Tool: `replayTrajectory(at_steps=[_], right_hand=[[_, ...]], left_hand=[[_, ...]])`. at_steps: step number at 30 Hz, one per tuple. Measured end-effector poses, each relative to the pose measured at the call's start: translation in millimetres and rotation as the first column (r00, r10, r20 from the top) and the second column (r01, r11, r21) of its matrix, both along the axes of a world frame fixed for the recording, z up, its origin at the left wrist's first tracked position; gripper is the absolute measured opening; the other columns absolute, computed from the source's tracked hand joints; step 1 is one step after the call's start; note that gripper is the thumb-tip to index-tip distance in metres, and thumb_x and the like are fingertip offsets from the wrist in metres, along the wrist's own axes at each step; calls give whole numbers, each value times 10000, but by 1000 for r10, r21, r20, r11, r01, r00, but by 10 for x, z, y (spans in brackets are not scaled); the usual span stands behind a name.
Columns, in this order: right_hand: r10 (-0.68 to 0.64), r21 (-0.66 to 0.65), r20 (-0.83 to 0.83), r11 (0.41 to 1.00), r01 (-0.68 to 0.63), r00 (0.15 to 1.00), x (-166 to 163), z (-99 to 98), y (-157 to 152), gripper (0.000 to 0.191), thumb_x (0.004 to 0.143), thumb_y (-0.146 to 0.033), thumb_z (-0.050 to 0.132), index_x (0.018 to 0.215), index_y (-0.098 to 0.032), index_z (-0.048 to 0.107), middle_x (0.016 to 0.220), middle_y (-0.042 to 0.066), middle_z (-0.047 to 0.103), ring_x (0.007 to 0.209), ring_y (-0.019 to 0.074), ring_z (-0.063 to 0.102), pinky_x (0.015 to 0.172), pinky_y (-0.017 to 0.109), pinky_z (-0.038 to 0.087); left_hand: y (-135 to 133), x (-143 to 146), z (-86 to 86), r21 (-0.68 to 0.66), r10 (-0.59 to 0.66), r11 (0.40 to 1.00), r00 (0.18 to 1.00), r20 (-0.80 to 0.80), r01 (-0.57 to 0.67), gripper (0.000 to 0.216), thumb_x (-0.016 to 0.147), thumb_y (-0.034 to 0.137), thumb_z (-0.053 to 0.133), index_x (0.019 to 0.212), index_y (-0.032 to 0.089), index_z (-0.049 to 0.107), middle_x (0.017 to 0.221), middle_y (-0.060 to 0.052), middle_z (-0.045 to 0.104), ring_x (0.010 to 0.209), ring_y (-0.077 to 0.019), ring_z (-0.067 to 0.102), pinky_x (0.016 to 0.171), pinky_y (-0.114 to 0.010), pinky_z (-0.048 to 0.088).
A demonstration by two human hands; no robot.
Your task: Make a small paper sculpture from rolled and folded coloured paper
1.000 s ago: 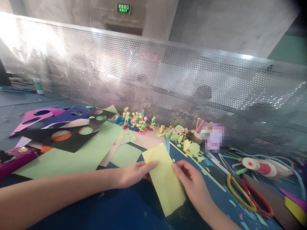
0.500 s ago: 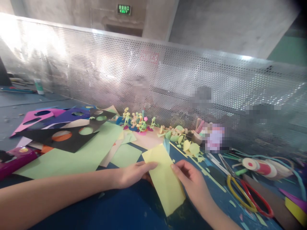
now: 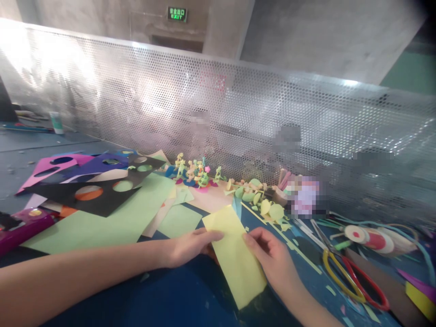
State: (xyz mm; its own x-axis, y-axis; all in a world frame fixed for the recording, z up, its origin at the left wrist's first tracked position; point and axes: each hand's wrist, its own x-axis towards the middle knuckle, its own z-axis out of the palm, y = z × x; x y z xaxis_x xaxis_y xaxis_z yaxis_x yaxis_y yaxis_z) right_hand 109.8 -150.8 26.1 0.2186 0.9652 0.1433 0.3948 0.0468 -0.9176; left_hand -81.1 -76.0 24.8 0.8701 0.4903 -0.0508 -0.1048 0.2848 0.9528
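Note:
A rectangular sheet of yellow paper (image 3: 235,259) is held between my two hands above the blue tabletop (image 3: 150,299). My left hand (image 3: 194,247) pinches its left edge, thumb on top and fingers hidden beneath. At the right edge my right hand (image 3: 269,254) grips the sheet between thumb and curled fingers. The paper hangs slightly tilted, and its lower edge looks uneven. Just behind it lie small pale green paper pieces (image 3: 180,220) and a pink sheet (image 3: 211,197).
Scissors (image 3: 356,277) with yellow and red handles lie at right beside a thread spool (image 3: 368,238). Small paper figures (image 3: 194,170) stand before a perforated metal screen (image 3: 231,109). Black paper with round holes (image 3: 105,204) and a magenta punch (image 3: 25,227) are at left.
The lower right corner of the yellow paper has shifted slightly to the right. Both hands keep nearly the same place and hold.

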Motion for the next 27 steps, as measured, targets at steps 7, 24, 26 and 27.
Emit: replayTrajectory(at_steps=[7,24,26,27], right_hand=[[143,-126,118,984,-127,983,63,190,23,298,771,-465,543,694,-177,535,603,-22,515,559,119,469,507,217,352],[327,-296,251,922,-249,911,18,380,-89,174,755,-346,576,681,-190,591,646,-6,599,610,136,534,532,227,392],[331,-298,230,919,-257,915,22,373,-77,171,749,-345,584,677,-191,592,631,-9,592,588,131,523,515,221,385],[335,-300,220,917,-263,916,23,372,-71,170,748,-346,586,677,-191,593,626,-8,591,580,130,521,507,219,384]], left_hand=[[185,-39,140,-99,119,988,993,26,-116,538,834,541,377,1133,133,557,1039,-122,633,952,-228,582,860,-357,425],[223,-60,339,605,146,782,898,-415,152,303,679,472,628,786,202,715,681,11,658,572,-102,500,480,-180,336],[233,-61,326,572,114,806,907,-405,154,295,685,464,625,793,204,715,681,13,658,564,-101,500,477,-180,337],[236,-61,320,555,96,817,912,-399,157,289,689,457,624,801,207,715,682,13,657,566,-101,505,479,-180,340]])
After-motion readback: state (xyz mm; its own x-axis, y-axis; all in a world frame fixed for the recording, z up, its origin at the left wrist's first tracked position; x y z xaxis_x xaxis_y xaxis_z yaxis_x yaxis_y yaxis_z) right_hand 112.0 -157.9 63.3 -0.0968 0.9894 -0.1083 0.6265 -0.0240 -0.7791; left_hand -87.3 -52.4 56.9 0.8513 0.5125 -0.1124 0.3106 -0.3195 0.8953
